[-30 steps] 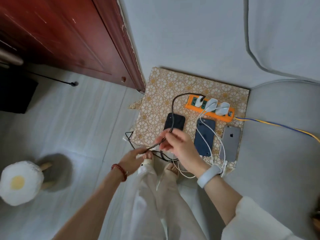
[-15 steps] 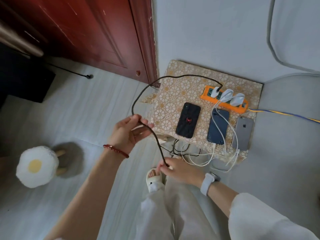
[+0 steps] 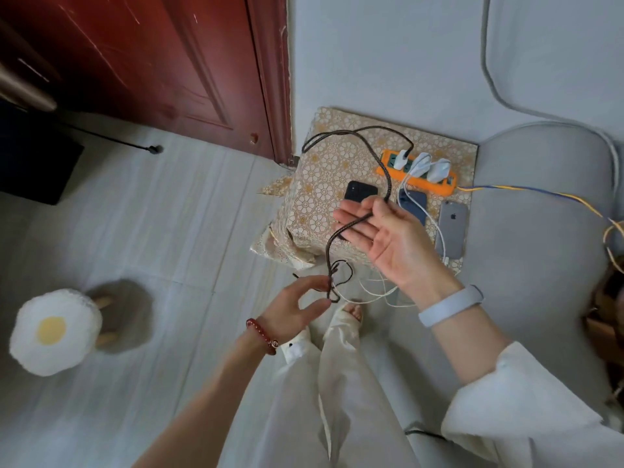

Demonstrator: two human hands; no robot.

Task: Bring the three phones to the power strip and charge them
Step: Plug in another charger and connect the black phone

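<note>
Nearest the camera, I see both of my forearms reaching out over pale trousers and a sandalled foot (image 3: 351,314). My left hand (image 3: 293,309), with a red bead bracelet (image 3: 261,336) at the wrist, has its fingers loosely spread and its fingertips at the lower, tangled end of the dark braided cable (image 3: 329,244); whether it pinches the cable I cannot tell. My right hand (image 3: 385,238), with a pale band (image 3: 450,305) on the wrist, is held palm up with fingers extended, and the braided cable lies across those fingers.

Beyond the hands stands a low table (image 3: 324,184) under a gold floral cover. The black phone (image 3: 359,194) lies near the middle of the table, partly hidden by my right hand. The dark blue phone (image 3: 413,206) lies just to its right, and the silver phone (image 3: 452,229) lies at the right edge, back side up. White cables (image 3: 435,231) run across the blue phone and beside the silver one, then hang off the near edge.

At the far right of the table sits the orange power strip (image 3: 418,173), carrying three white chargers (image 3: 420,163). The braided cable loops across the far left corner and reaches the leftmost charger.

Left of the table are a red-brown door (image 3: 152,62) and, on the floor, a stool with a fried-egg cushion (image 3: 54,331).
</note>
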